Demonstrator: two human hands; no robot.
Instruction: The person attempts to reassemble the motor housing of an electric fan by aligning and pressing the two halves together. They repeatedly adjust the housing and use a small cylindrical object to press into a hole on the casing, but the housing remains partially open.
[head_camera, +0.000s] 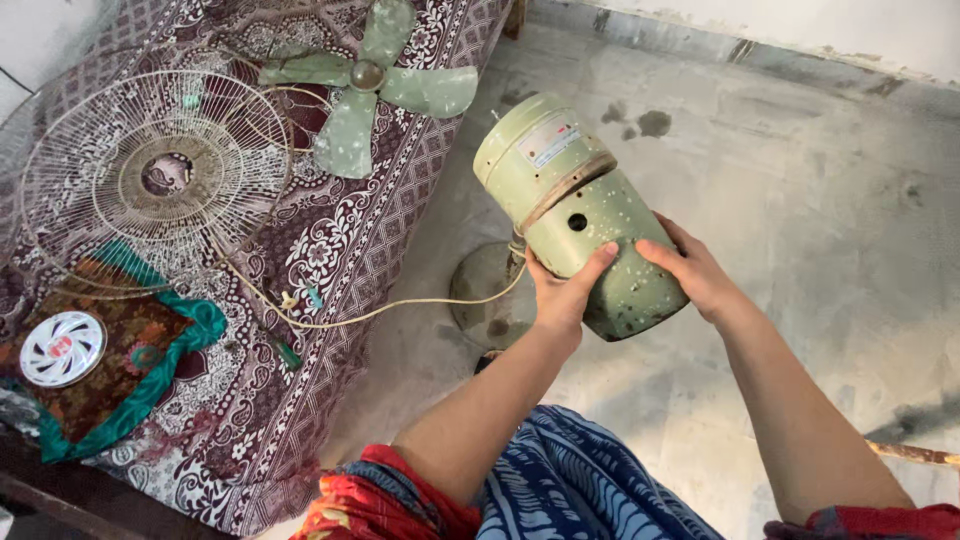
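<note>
A pale green fan motor housing (572, 205), worn and speckled, stands on its stem over a round base (487, 290) on the floor. My left hand (566, 290) grips its lower front, thumb up along the casing. My right hand (695, 268) holds the rear cover from the right side, fingers pressed on it. A cream power cord (400, 308) runs from the fan onto the patterned cloth at the left.
On the maroon patterned cloth (330, 230) lie a green three-blade fan propeller (368, 85), a white wire fan guard (158, 170), a round white centre cap (62, 348) and a teal-edged cushion (130, 365). Stained concrete floor (800, 200) spreads right. A stick (915, 453) lies by my right arm.
</note>
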